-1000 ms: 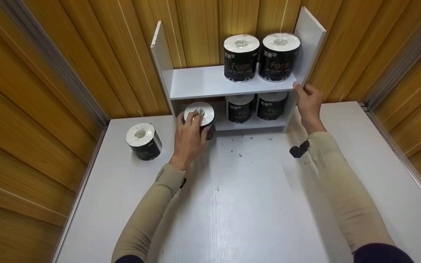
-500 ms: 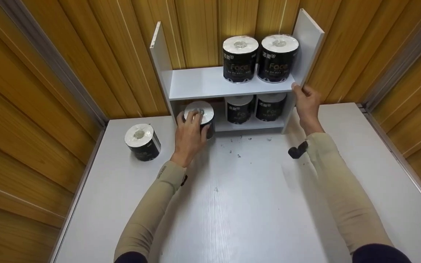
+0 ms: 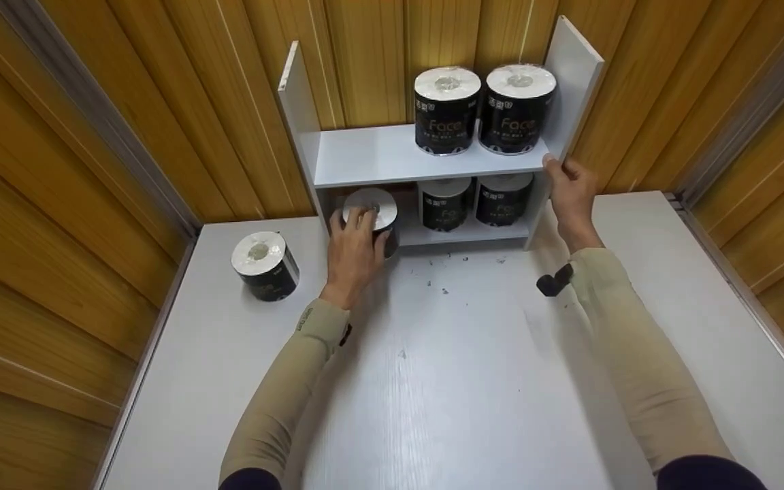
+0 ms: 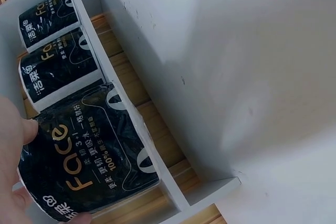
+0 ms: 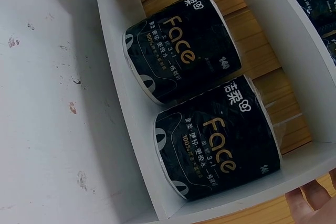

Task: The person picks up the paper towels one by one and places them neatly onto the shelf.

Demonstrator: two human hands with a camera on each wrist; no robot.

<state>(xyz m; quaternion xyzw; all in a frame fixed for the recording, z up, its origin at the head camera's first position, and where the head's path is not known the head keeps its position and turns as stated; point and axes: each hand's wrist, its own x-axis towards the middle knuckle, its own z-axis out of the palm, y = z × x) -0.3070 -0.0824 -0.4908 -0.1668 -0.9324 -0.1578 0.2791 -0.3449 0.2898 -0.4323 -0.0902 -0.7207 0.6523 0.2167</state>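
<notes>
My left hand (image 3: 352,255) grips a toilet paper roll (image 3: 382,199) in a black wrapper from above, fingers over its white top and thumb on its side. This roll stands upright at the left end of the lower board; in the left wrist view it overlaps that board's front edge. My right hand (image 3: 572,194) holds the right side panel of the white shelf (image 3: 365,153) where the upper board meets it. Two rolls, a left one (image 3: 445,207) and a right one (image 3: 504,203), stand at the right of the lower board.
Two more rolls, one (image 3: 448,116) beside the other (image 3: 518,112), stand on the upper board's right half. Another roll (image 3: 266,265) stands on the white table (image 3: 446,381), left of the shelf. Wood-look walls (image 3: 371,61) rise behind and beside the table. Small dark marks dot the tabletop.
My left hand and its roll have shifted very slightly back into the shelf. My right hand keeps its place on the side panel.
</notes>
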